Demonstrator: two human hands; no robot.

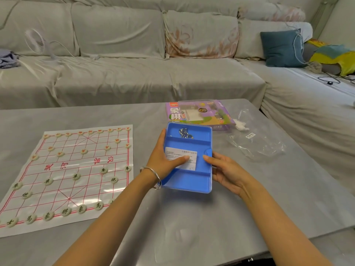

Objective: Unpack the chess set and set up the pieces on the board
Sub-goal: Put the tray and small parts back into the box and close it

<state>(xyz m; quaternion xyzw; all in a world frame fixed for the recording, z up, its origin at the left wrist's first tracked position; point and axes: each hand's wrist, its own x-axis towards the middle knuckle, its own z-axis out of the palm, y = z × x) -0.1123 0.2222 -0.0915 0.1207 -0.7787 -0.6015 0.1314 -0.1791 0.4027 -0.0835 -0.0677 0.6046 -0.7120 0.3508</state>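
Here, a shallow blue plastic tray [189, 182] with three compartments sits between both hands over the middle of the grey table [192, 231]; whether its near end rests on the table cannot be told. The left hand [163, 160] grips the tray's left rim, thumb laid flat on a white printed paper slip [189, 153] in the middle compartment, the other fingers hidden beneath. The right hand [224, 167] holds the right rim, thumb tip at a rounded notch there, fingers curled under the edge. A silver bangle [153, 172] circles the left wrist. Linked metal rings [184, 133] lie in the tray's far compartment; the near compartment shows only blue plastic.

The white sheet board with red grid lines [90, 182] lies flat towards the table's left edge. Cream round pieces with dark characters [82, 209] stand along its near rows, and cream round pieces with red characters [83, 151] along its far rows.

A purple printed cardboard box [224, 120] lies near the table's far edge, just beyond the tray. A crumpled clear plastic bag [257, 144] lies towards the right edge.
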